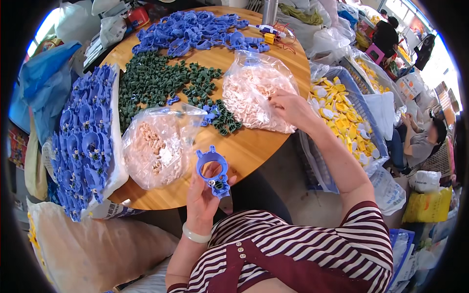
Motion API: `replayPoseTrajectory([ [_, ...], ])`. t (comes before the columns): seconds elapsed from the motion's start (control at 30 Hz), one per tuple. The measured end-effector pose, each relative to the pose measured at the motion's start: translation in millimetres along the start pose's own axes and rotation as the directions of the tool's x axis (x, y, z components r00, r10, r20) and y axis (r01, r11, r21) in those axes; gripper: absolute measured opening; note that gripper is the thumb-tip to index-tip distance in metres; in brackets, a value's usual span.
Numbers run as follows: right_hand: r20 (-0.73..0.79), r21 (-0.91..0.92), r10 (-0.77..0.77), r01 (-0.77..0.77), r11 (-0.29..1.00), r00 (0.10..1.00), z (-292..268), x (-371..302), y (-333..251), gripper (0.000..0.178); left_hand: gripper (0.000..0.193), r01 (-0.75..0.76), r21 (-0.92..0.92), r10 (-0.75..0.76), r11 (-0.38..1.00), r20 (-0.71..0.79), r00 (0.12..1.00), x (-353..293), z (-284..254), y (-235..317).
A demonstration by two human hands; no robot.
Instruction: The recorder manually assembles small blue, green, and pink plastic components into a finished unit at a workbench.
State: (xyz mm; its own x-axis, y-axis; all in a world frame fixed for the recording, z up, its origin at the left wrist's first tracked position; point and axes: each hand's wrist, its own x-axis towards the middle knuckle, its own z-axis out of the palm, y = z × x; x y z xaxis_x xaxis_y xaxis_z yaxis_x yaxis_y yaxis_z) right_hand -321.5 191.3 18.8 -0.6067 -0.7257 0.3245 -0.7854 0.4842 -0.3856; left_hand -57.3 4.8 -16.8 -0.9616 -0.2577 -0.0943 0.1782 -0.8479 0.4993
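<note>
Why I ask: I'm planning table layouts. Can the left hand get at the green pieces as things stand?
Probably yes: between the left hand and the nearest green pieces, the way over the table looks free. However, it already holds a blue part, which could hinder grasping.

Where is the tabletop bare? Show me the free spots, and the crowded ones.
Free: the table between the left hand and the right-hand bag, and a thin strip between the blue rings and green pieces. Crowded: the left side, with green pieces, another bag and blue assemblies.
</note>
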Motion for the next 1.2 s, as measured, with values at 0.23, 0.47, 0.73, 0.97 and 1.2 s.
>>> replayPoseTrajectory([
  [0.23,-0.167,0.388,0.102,-0.03,0.921,0.981,4,1,16,0.012,0.057,-0.019,0.003,0.019,1.0,0.009,1.0,2,-2,-3],
  [0.47,0.04,0.647,0.419,-0.343,0.681,0.907,-12,-3,3,0.018,0.057,-0.029,0.016,0.028,0.999,0.036,0.999,-2,-6,-4],
  [0.73,0.1,0.796,0.29,-0.252,0.551,0.952,-18,-8,-40,0.017,0.058,-0.026,0.006,0.026,1.0,0.017,1.0,-3,-8,-3],
  [0.97,0.231,0.748,0.066,-0.221,0.626,0.971,-5,-32,-116,0.011,0.059,-0.03,-0.044,0.032,0.999,0.044,0.999,1,-5,-1],
  [1.2,0.293,0.781,-0.17,-0.132,0.611,0.941,11,-40,-142,0.009,0.06,-0.033,-0.056,0.04,0.998,0.142,0.989,-1,-10,1],
])
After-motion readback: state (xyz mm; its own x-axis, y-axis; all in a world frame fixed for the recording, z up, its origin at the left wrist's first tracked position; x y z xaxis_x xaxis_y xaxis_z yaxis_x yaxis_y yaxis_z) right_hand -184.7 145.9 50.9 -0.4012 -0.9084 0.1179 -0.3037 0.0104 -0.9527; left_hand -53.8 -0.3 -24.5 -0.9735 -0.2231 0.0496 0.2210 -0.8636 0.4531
